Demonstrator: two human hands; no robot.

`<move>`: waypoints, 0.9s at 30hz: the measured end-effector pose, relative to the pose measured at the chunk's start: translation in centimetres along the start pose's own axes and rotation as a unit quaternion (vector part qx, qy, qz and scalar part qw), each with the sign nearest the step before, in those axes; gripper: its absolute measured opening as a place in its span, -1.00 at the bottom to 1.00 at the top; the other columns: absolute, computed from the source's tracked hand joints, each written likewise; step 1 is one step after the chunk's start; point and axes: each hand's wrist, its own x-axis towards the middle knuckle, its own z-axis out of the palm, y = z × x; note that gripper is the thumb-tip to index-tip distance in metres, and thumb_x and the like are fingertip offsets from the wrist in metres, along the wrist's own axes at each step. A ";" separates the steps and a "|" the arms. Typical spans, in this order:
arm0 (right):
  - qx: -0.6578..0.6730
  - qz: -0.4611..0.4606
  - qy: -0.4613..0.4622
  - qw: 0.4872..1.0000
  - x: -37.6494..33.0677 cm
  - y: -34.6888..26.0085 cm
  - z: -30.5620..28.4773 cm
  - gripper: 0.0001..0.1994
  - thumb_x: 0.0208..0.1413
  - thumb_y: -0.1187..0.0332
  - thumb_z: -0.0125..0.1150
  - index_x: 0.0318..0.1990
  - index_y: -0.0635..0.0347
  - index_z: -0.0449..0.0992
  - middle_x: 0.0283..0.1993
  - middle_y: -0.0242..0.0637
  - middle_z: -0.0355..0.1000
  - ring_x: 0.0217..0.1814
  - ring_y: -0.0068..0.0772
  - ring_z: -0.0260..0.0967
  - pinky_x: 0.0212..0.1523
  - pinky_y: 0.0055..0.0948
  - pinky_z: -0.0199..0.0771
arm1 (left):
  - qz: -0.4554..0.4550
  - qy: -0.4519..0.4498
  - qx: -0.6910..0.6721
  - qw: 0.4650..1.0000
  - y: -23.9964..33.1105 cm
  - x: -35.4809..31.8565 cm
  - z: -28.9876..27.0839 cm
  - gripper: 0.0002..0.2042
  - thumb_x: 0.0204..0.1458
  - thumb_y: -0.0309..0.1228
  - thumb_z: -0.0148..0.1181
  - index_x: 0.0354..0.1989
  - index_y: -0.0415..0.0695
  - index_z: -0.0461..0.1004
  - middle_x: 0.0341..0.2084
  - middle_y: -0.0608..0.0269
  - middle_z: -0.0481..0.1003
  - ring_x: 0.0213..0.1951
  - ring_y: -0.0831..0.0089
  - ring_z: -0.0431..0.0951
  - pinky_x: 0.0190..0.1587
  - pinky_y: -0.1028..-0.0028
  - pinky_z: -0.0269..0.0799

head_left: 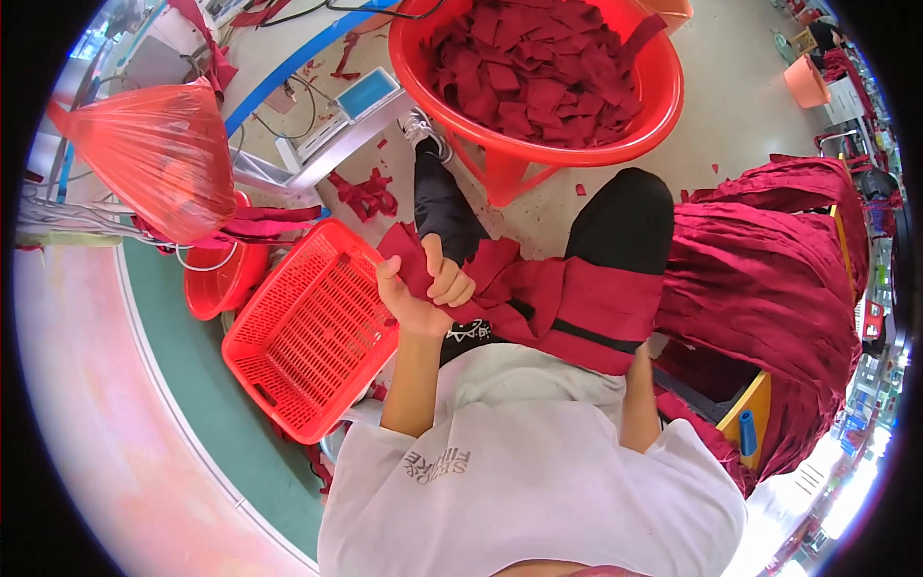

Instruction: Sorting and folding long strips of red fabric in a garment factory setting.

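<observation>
Floor was pale concrete, with a green strip (207,413) and a pinkish band curving along the left. Scraps of dark red cloth lay scattered on it. A big red tub (654,106) full of cut dark red pieces (538,67) stood far centre. A red slatted basket (308,332) sat tilted at near left, with a smaller red bucket (213,284) just behind it and a red plastic bag (159,154) farther left. A heap of gathered dark red fabric (769,288) hung over a stand at right.

Person was seated, in black trousers and a white shirt. Left hand (423,284) was closed, thumb up, pinching a dark red cloth piece (548,298) that draped across the lap toward the right knee. Left forearm rose from the lower edge, elbow bent. Right forearm ran down beside the lap; the right hand was hidden under the cloth, grip impossible to tell.
</observation>
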 end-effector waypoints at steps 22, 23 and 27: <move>-0.137 -0.065 -0.738 0.657 -22.2 -36.9 30.8 -0.65 0.23 0.11 0.07 -0.07 0.23 0.44 -0.59 -0.03 0.35 -0.55 -0.01 0.35 -0.48 -0.14 0.30 | 0.118 0.028 0.177 0.977 0.9 -5.7 1.9 -0.32 0.04 0.22 -0.02 0.04 -0.21 0.40 -0.49 0.09 0.49 -0.28 0.16 0.53 -0.08 0.28 0.40; -0.137 -0.065 -0.735 0.661 -22.0 -37.1 30.8 -0.65 0.23 0.11 0.07 -0.07 0.23 0.44 -0.59 -0.03 0.35 -0.55 -0.01 0.35 -0.48 -0.14 0.30 | 0.085 0.009 0.116 0.990 0.3 -6.1 1.1 -0.05 -0.05 0.35 -0.01 0.30 -0.27 0.17 -0.04 -0.21 0.46 0.19 -0.07 0.32 0.27 0.13 0.17; -0.149 -0.081 -0.724 0.668 -21.1 -36.9 30.6 -0.67 0.23 0.16 0.04 0.01 0.19 0.40 -0.46 -0.02 0.42 -0.42 0.02 0.42 -0.40 -0.11 0.38 | 0.005 0.001 0.200 0.980 -2.2 -7.7 -0.6 -0.01 -0.08 0.32 0.07 0.31 -0.34 0.12 0.27 -0.37 0.11 0.34 -0.07 0.11 0.37 0.10 -0.03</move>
